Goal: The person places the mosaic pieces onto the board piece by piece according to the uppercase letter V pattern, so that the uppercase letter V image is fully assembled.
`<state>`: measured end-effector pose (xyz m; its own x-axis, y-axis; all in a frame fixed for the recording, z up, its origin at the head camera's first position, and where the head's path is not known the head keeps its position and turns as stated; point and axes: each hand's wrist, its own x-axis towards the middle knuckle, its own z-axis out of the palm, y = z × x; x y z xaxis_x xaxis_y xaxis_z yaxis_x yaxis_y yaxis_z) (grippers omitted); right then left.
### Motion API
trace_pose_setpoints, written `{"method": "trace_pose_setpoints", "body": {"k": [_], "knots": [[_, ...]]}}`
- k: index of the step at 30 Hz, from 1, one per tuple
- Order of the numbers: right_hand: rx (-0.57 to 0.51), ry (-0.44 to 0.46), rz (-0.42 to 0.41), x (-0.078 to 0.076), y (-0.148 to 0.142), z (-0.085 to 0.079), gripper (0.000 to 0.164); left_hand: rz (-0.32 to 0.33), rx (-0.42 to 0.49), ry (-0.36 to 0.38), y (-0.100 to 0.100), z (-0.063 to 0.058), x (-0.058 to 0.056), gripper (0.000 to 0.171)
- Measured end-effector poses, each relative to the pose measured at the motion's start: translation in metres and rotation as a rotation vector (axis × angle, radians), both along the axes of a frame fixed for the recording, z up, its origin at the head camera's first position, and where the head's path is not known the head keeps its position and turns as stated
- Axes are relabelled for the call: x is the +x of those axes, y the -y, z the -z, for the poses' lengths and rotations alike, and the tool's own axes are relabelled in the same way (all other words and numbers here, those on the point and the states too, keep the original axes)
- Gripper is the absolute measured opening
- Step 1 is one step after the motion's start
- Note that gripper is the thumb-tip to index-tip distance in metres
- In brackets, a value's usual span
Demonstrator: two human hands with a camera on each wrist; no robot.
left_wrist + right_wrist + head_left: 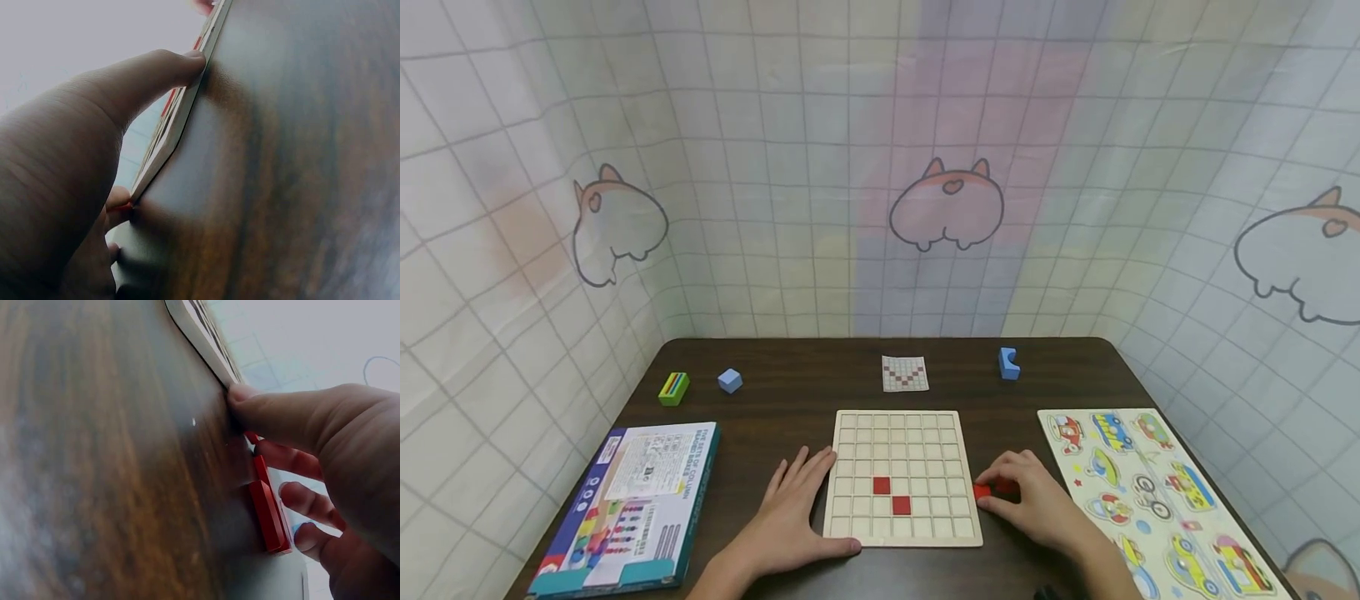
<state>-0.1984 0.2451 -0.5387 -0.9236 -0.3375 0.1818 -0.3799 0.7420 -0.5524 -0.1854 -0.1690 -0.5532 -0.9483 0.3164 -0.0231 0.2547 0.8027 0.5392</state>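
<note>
A pale wooden grid board (925, 458) lies on the dark table with two red square tiles, one tile (882, 486) diagonally above the other tile (901, 506). My left hand (793, 517) is spread along the board's left side, fingertips at that edge and thumb at the near edge. Beside the right edge, my right hand (1030, 500) pinches a red tile (982, 492) between thumb and index finger. Under the curved fingers lie more red pieces (267, 515), seen in the right wrist view and partly hidden from the head view.
A small pattern card (905, 374) lies beyond the board. A boxed set (632, 492) is at left, a vehicle picture puzzle (1150, 500) at right. Farther back are a green striped block (673, 388), a blue block (730, 381) and a blue notched block (1009, 364).
</note>
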Motion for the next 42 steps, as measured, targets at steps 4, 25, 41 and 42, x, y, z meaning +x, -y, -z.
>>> {"method": "trace_pose_setpoints", "body": {"k": [4, 25, 41, 42], "knots": [[-0.004, -0.003, 0.029, 0.002, 0.0, 0.002, 0.016, 0.009, 0.009, 0.002, 0.0, 0.002, 0.001, 0.138], [-0.005, -0.055, 0.052, -0.003, 0.016, -0.003, 0.023, 0.007, -0.004, -0.005, 0.0, 0.002, 0.0, 0.137], [-0.016, -0.029, 0.015, -0.015, 0.046, -0.01, 0.018, 0.004, 0.003, -0.004, 0.0, 0.0, -0.001, 0.138], [-0.021, -0.029, 0.01, -0.015, 0.049, -0.01, 0.018, 0.005, 0.003, -0.007, 0.0, 0.001, -0.001, 0.138]]}}
